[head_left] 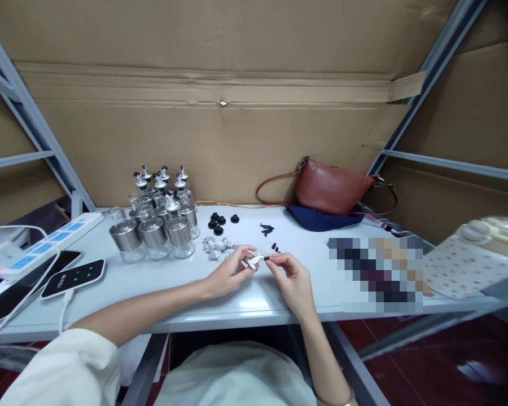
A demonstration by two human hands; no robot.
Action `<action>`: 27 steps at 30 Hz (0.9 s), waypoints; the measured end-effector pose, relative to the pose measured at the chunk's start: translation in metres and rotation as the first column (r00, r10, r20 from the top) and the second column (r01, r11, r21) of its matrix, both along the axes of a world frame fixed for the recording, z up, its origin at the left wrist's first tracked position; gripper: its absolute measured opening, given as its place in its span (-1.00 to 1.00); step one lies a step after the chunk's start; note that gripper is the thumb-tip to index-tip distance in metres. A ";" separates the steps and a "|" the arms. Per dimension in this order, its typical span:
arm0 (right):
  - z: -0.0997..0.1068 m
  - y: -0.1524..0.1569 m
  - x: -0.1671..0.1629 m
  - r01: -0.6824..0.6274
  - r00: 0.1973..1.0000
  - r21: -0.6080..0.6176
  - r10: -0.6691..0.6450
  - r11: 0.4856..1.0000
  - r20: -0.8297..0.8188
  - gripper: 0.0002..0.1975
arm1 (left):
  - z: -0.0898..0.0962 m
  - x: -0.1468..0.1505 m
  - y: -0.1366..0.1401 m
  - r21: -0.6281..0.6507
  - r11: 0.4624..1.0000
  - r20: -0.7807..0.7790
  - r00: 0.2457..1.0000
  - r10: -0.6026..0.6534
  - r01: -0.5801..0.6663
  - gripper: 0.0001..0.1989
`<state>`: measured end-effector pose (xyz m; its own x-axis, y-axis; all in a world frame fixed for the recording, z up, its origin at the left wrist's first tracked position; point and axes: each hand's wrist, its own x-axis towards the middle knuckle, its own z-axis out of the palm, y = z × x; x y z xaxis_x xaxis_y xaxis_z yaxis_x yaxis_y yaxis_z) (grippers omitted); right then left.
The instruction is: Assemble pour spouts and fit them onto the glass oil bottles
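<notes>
Left hand (228, 274) on glossy silvery spout (254, 262), right hand (295, 280) on black tip (266, 258)

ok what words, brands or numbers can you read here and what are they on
No text is sharp enough to quote.
Small white marks on the black-faced device: too blurred to read.
Print on the blue panels of the power strip: too small to read.
No lettering can be made out on the bottles.
</notes>
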<state>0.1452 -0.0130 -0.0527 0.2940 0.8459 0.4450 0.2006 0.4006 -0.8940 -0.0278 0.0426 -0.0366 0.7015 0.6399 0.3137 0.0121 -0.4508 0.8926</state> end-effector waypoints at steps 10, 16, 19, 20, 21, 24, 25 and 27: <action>0.001 -0.001 -0.001 -0.006 0.999 0.034 0.004 0.999 0.053 -0.87 | 0.000 0.000 0.000 0.041 0.999 -0.055 0.998 -0.003 0.005 -0.60; 0.007 -0.004 -0.002 -0.012 0.995 0.051 0.007 0.999 0.103 -0.88 | 0.001 -0.001 -0.001 0.026 1.000 -0.023 1.000 0.006 -0.006 -0.62; 0.010 -0.005 -0.002 -0.043 0.989 0.059 0.033 0.997 0.147 -0.92 | 0.003 -0.001 -0.001 0.002 1.000 -0.007 1.000 0.009 -0.009 -0.59; 0.011 -0.006 -0.002 -0.052 0.984 0.058 0.042 0.997 0.171 -0.93 | 0.004 -0.001 -0.001 -0.005 1.000 -0.012 1.000 0.012 -0.012 -0.56; 0.012 -0.006 -0.002 -0.058 0.980 0.056 0.046 0.997 0.196 -0.91 | 0.004 -0.001 -0.001 -0.014 1.000 -0.020 1.000 0.021 -0.021 -0.53; 0.014 -0.007 -0.003 -0.062 0.964 0.051 0.046 0.997 0.262 -0.85 | 0.005 -0.001 -0.001 -0.057 0.995 -0.032 0.996 0.079 -0.081 -0.50; 0.014 -0.007 -0.003 -0.065 0.959 0.050 0.049 0.997 0.279 -0.84 | 0.005 -0.001 -0.001 -0.077 0.992 -0.029 0.995 0.099 -0.101 -0.49; 0.015 -0.007 -0.003 -0.076 0.951 0.047 0.058 0.996 0.303 -0.80 | 0.006 -0.001 -0.001 -0.115 0.984 -0.027 0.991 0.133 -0.136 -0.45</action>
<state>0.1421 -0.0199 -0.0380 0.0828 0.8295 0.5524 0.4276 0.4711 -0.7715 -0.0283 0.0418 -0.0308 0.6117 0.7603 0.2187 0.0832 -0.3367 0.9379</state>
